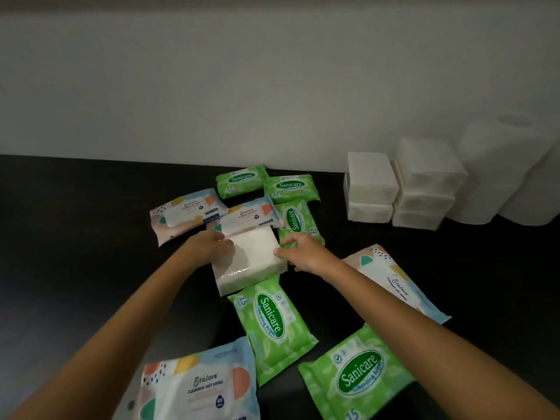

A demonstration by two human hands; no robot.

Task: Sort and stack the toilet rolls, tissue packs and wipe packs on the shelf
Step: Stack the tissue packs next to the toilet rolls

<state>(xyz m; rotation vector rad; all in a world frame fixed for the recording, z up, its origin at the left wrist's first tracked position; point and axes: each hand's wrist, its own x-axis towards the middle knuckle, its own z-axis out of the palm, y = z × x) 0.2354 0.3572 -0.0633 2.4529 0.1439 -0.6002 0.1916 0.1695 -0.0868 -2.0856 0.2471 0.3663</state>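
Note:
A white tissue pack [253, 262] lies flat in the middle of the dark shelf [75, 237]. My left hand [212, 245] grips its left side and my right hand [298, 250] grips its right edge. Several green Sanicare wipe packs lie around it: two at the back [241, 180] [291, 187], one beside my right hand [298, 221], two in front [272, 327] [357, 377]. Pastel Stalove wipe packs lie at the left [185, 212], behind the tissue pack [248, 218], at the right [397, 281] and near the front [197, 389].
Two stacks of white tissue packs [371, 192] [425, 186] stand against the white back wall [212, 101] at the right. White toilet rolls [512, 174] stand further right, dim and blurred. The shelf's left part shows bare dark surface.

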